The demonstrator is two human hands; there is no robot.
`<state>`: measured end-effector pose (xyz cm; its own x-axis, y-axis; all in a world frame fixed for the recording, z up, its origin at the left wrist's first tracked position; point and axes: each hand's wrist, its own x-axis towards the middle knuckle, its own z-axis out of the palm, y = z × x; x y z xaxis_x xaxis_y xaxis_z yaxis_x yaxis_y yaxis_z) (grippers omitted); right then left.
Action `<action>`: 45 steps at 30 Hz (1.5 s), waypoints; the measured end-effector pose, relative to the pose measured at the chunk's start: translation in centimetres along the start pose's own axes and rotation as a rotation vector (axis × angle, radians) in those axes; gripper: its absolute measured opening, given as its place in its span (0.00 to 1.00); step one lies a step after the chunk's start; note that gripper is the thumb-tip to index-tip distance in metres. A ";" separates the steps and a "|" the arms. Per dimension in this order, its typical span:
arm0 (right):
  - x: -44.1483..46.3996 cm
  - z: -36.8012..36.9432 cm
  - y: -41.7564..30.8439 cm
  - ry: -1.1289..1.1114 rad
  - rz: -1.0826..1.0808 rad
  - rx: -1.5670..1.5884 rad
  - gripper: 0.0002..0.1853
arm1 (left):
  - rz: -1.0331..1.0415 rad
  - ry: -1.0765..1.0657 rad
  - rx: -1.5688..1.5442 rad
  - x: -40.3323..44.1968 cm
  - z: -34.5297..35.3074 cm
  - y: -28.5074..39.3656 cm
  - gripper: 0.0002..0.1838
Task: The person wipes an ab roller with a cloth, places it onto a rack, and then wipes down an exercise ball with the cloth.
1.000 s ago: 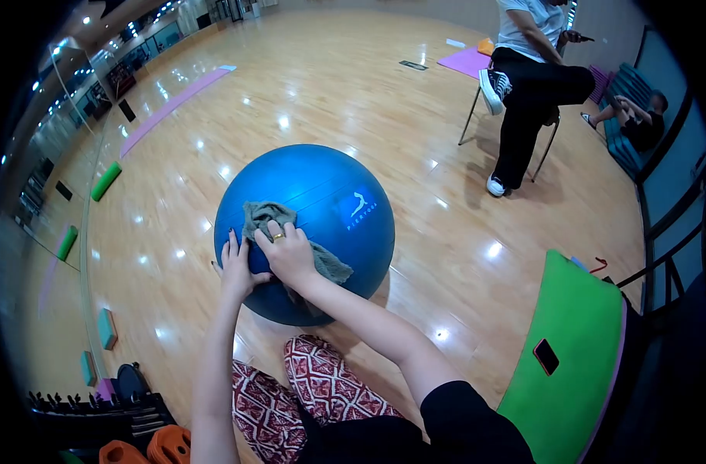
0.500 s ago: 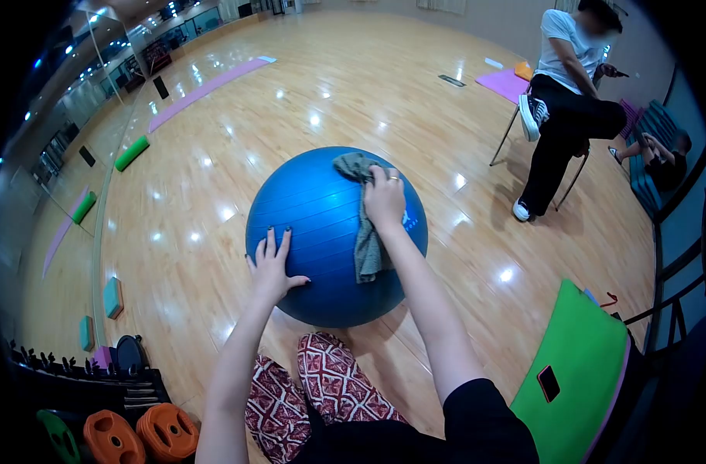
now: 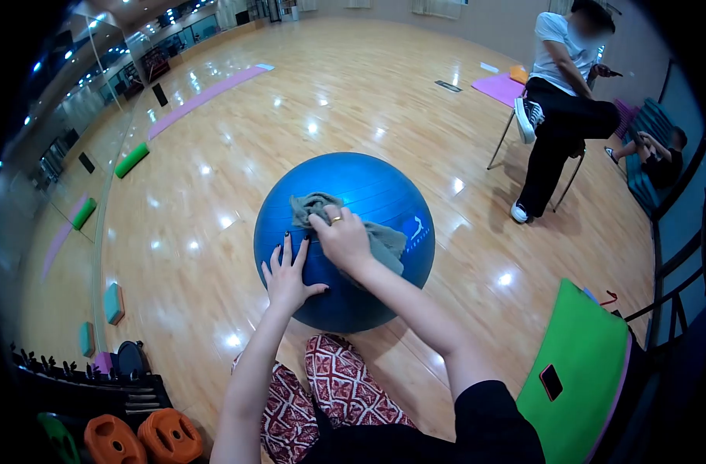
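Note:
A large blue exercise ball (image 3: 345, 182) rests on the wooden floor in front of my legs. My right hand (image 3: 343, 236) is closed on a grey-green cloth (image 3: 384, 246) and presses it against the upper middle of the ball. One bunched end of the cloth sticks out past my fingers to the left, while the rest trails to the right under my wrist. My left hand (image 3: 289, 280) lies on the ball's lower left side with its fingers spread. A white logo and lettering show on the ball's right side.
A green mat (image 3: 569, 363) with a phone (image 3: 551, 382) on it is at lower right. Orange weight plates (image 3: 167, 435) stand at lower left. A person (image 3: 566, 93) sits on a chair at upper right, another farther back. A green foam roller (image 3: 132, 160) lies by the mirror.
My right hand has drawn the cloth left and down across the ball, closer to my left hand. The ball has turned a little, showing more of its logo.

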<state>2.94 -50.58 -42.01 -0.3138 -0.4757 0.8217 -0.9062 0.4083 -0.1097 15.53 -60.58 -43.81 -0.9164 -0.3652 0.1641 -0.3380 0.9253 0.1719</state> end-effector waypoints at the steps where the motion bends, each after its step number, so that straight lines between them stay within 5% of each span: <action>1: 0.2 -0.3 0.6 -0.010 0.021 0.004 0.12 | -0.008 0.008 0.005 -0.3 -0.1 -0.4 0.58; 10: -0.3 0.8 9.0 -0.116 0.530 -0.136 0.17 | -0.115 -0.008 0.095 -0.2 0.1 -7.4 0.60; 16: -1.3 1.9 8.3 -0.124 0.649 -0.213 0.16 | -0.199 -0.175 0.149 1.5 -1.5 -9.6 0.59; 28: 0.9 3.4 -3.5 -0.019 0.127 -0.032 0.13 | -0.368 -0.253 0.229 0.9 -4.1 -10.9 0.65; 33: 2.5 5.3 -7.5 -0.011 0.091 0.078 0.14 | -0.248 -0.135 0.053 0.8 -5.2 -4.9 0.65; 38: 3.2 5.7 -6.1 -0.071 0.035 0.122 0.12 | -0.270 -0.003 0.015 -0.1 -2.0 -7.4 0.67; 45: 4.4 6.8 -0.7 -0.099 0.335 0.116 0.13 | -0.276 -0.016 0.069 -3.0 -2.0 -11.6 0.67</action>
<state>0.25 -58.25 -42.08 -0.6195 -0.4056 0.6721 -0.7727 0.4659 -0.4310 22.60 -70.42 -44.39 -0.7905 -0.6034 0.1049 -0.5886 0.7959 0.1418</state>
